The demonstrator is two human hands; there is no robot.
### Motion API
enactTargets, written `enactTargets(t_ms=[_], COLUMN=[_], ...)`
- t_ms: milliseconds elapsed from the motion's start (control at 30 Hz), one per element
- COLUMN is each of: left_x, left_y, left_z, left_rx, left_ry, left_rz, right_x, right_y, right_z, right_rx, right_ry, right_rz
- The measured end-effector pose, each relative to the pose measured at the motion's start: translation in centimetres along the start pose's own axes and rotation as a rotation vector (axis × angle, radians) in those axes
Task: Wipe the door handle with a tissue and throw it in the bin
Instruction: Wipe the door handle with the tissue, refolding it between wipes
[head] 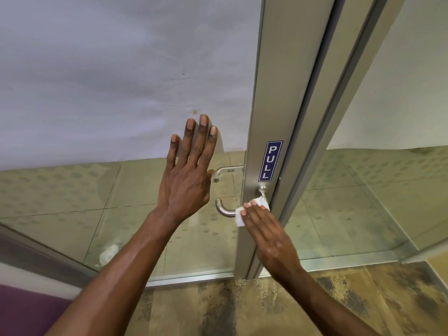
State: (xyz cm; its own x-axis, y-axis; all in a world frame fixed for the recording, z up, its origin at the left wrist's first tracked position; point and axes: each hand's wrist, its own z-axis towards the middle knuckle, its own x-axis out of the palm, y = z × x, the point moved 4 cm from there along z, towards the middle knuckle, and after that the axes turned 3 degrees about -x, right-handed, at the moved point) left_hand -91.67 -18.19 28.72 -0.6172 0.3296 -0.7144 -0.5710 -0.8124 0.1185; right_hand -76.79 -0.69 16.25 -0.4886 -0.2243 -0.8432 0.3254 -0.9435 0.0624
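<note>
Right hand (271,236) presses folded tissue (244,213) onto lever door handle (224,209); left hand (186,180) open, flat on glass door (121,93) (empty).

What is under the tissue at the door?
The tissue lies over the metal door handle, pressed by the right hand. The curved end shows; the covered stretch cannot be seen.

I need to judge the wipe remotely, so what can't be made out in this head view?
- Middle of the silver metal door handle: covered by the white folded tissue and the right hand.
- Second handle behind the glass: its outer end is hidden by the left hand.
- Bin: not in the frame.
- Tissue's wiping side: faces the handle, unseen.
</note>
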Motion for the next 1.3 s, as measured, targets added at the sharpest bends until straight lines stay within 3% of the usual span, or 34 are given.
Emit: enactTargets(t_ms=[200,300,433,533,633,833,1300], left_x=[0.0,0.0,0.1,0.1,0.1,0.0,0.1], left_y=[-0.2,-0.3,-0.2,-0.1,-0.1,0.1,0.2], left_z=[0.1,-0.1,0.0,0.0,0.0,0.0,-0.1], left_rx=[-0.008,-0.004,-0.004,0.0,0.004,0.01,0.0], left_ry=[0.0,0.001,0.0,-0.004,-0.005,-0.006,-0.012], left_rz=[-0.011,-0.013,-0.015,-0.011,-0.007,0.007,0.063], right_x=[-0.9,-0.6,1.9,3.2,3.1,4.3,6.1], right_y=[-2.8,-2.3,-1.1,0.1,1.8,5.4,5.9], right_z=[0.8,0.7,0.2,0.6,1.1,2.6,5.0], right_rx=[0.252,0.441,1.124,1.375,1.406,1.306,1.4], right_ry=[-0.124,-0.322,-0.632,-0.807,-0.836,-0.692,-0.519], right_rz=[0.189,0.394,1.122,1.616,1.964,2.231,2.235])
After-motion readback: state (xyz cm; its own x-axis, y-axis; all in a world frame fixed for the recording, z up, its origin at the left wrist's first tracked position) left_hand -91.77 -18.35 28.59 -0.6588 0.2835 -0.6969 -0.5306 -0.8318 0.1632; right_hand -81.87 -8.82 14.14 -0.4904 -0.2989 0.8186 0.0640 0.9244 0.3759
